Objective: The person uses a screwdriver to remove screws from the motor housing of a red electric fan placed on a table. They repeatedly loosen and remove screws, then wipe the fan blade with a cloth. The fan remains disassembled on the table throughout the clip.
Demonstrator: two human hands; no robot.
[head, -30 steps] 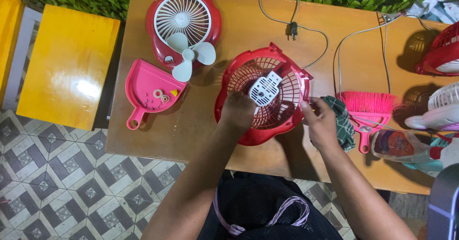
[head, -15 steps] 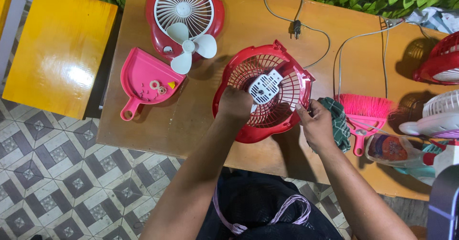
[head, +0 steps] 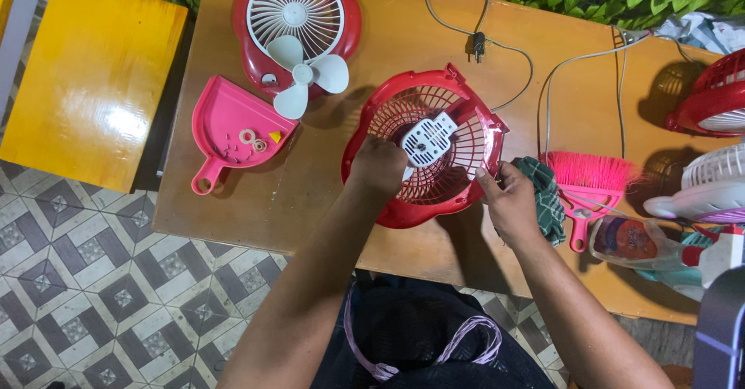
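Note:
A red fan housing (head: 450,102) with a grille and a white motor plate (head: 428,138) lies on the wooden table (head: 326,203). My left hand (head: 378,166) grips the housing's near left rim. Resting on the right rim, my right hand (head: 508,200) has its fingers closed on it, next to a dark green cloth (head: 548,203). A white fan blade (head: 306,75) rests against a red front cover with a white grille (head: 296,18) at the back left. A pink dustpan (head: 233,129) holds a few small parts.
A pink hand brush (head: 587,181) lies right of the cloth. Cables and a plug (head: 479,45) run across the back. More fan parts (head: 718,102) and a bottle (head: 636,243) sit at the right. A yellow stool (head: 89,79) stands to the left, over tiled floor.
The view has shifted slightly. Both hands stay on the red housing, with the right hand moved a little along its right rim.

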